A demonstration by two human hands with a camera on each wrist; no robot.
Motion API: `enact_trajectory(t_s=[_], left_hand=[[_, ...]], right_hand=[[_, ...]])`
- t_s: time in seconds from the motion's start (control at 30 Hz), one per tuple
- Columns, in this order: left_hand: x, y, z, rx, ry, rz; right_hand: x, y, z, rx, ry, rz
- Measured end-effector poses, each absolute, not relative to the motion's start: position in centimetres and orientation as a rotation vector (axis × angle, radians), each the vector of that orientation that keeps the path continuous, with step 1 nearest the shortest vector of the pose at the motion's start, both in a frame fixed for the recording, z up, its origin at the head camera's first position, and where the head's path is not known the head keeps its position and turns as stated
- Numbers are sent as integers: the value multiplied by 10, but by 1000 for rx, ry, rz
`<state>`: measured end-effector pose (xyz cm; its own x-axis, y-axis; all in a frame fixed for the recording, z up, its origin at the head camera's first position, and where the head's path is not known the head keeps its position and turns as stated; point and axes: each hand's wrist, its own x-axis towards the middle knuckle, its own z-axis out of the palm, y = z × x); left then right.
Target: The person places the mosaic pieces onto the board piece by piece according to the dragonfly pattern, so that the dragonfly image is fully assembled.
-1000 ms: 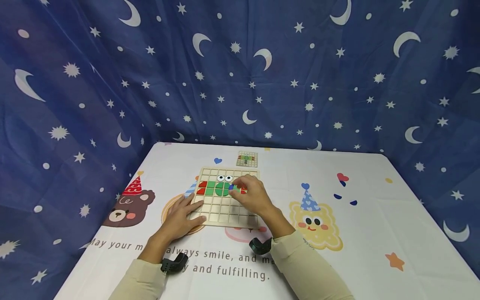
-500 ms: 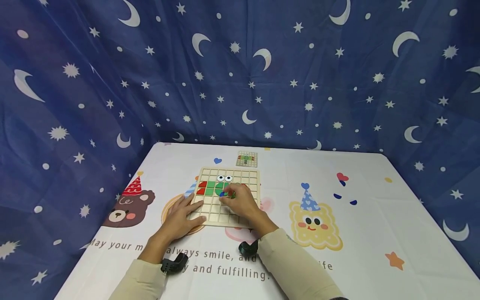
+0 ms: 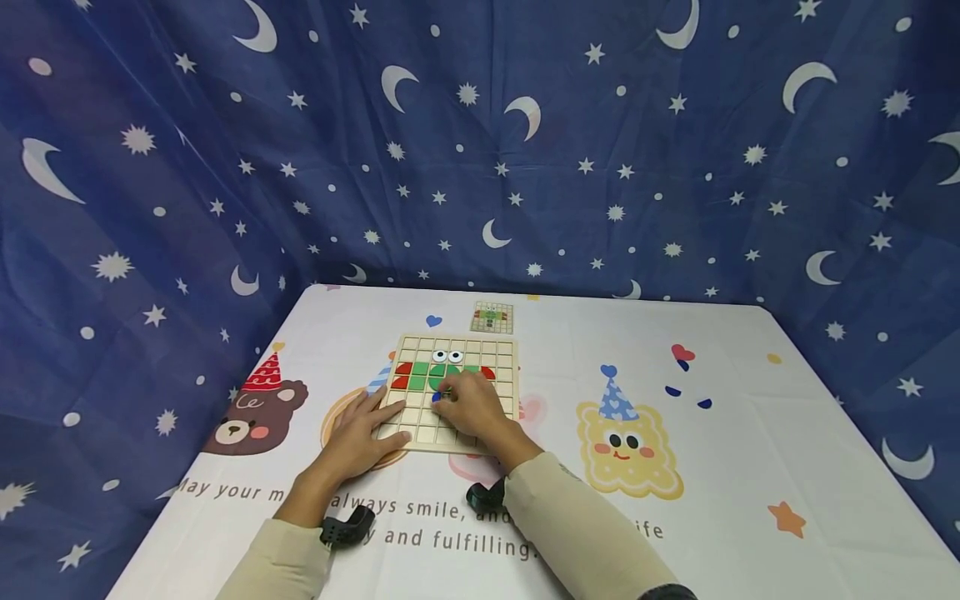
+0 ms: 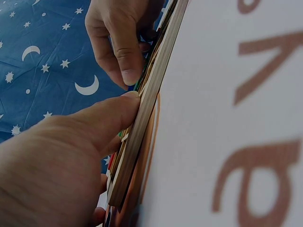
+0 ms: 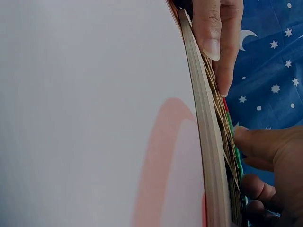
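Note:
A wooden grid board [image 3: 427,435] lies on the table, with red pieces [image 3: 401,382], green pieces [image 3: 417,382] and two round eye pieces [image 3: 439,357] set in its upper rows. My right hand [image 3: 477,408] pinches a small blue puzzle piece [image 3: 437,397] between thumb and fingertips, low over the square just below the green circle; in the left wrist view a sliver of blue shows at the fingertip. My left hand [image 3: 363,433] rests with spread fingers on the board's left edge, thumb near the lower corner. The right hand covers part of the grid.
Behind the board lies a small pattern card [image 3: 492,317] printed with a similar figure. Several blue half-round pieces [image 3: 672,391] lie on the tablecloth [image 3: 735,467] at the right. A blue curtain [image 3: 570,217] with moons and stars hangs behind the table.
My right hand has moved left and toward me with the blue puzzle piece, from the right part of the green row to the row below the green circle. The left hand stays on the board.

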<state>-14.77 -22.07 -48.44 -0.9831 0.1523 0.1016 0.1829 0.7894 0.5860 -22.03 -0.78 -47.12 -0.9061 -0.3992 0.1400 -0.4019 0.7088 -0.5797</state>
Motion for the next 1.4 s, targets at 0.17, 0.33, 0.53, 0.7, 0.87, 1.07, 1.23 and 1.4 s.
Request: enact_trajectory(t_s=[0.17,0.33,0.53,0.7,0.87,1.07,1.23,1.4], left_hand=[[-148,-222,-483,-267,-2924,-957],[-148,-223,-484,-260,-2922,-940],[-148,-223,-484,-267,-2921,-935],[-148,-223,-483,-264,-2915,-943],[-149,-222,-483,-274,-2919,-954],[-149,-222,-483,-272,-2919,-948],[-148,-220,-484,-265,-2924,-953],[-148,-220,-485,-252,-2930,-956]], right_hand=[[-221,-10,-471,692,-2932,910],[-223,-13,-470,694,-2947,845],[-223,-15,-470,682,-2966,826],[-223,-13,-470,693,-2950,860],[-221,-4,-462,750,-2893,1050],[-218,17,-436,822,-2795,1240],[-208,43,-407,860,-2680,1259],[-193,75,-382,890,-2575,1271]])
